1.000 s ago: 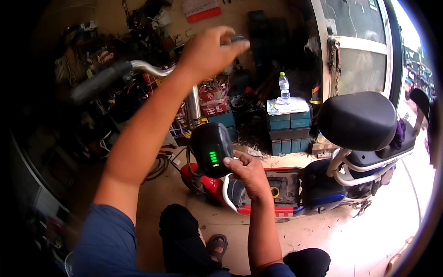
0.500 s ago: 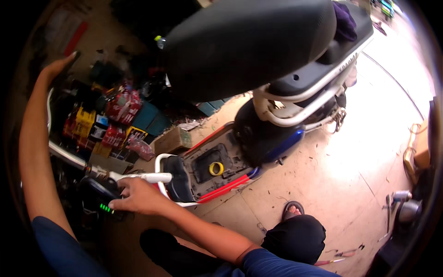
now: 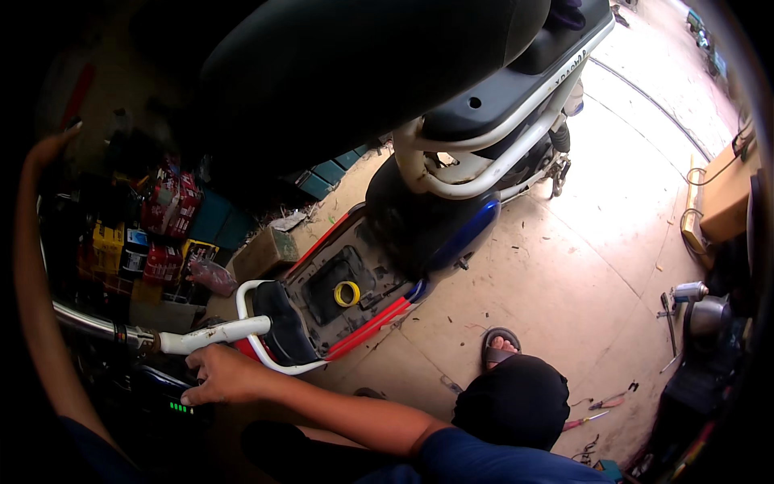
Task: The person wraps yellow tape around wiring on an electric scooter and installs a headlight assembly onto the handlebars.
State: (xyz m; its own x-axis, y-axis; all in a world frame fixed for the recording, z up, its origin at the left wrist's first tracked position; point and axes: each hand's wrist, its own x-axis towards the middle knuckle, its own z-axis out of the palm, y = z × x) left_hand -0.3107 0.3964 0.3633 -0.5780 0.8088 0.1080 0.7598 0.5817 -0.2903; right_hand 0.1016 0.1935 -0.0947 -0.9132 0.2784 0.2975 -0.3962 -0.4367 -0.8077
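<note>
My right hand (image 3: 230, 376) closes thumb and fingers on the edge of a black display unit (image 3: 157, 389) with lit green bars. Beside that hand, a white stem (image 3: 216, 334) joins the scooter's metal handlebar (image 3: 87, 319). At the far left my left hand (image 3: 53, 151) is wrapped around the dark handlebar grip; deep shadow hides most of its fingers. The scooter's grimy footboard (image 3: 372, 264) carries a yellow tape roll (image 3: 347, 294). Above it hangs the big black seat (image 3: 363, 77).
Red and yellow boxes (image 3: 165, 264) crowd the left behind the handlebar, near a wooden block (image 3: 264, 255). On the floor at right lie a spray can (image 3: 689, 291), pliers (image 3: 614, 400) and a screwdriver (image 3: 582, 421). A cardboard box (image 3: 730, 189) stands farther right.
The view has shifted, so the scooter and boxes sit farther left and the floor tools show more. Both hands keep their places on the grip and the display unit.
</note>
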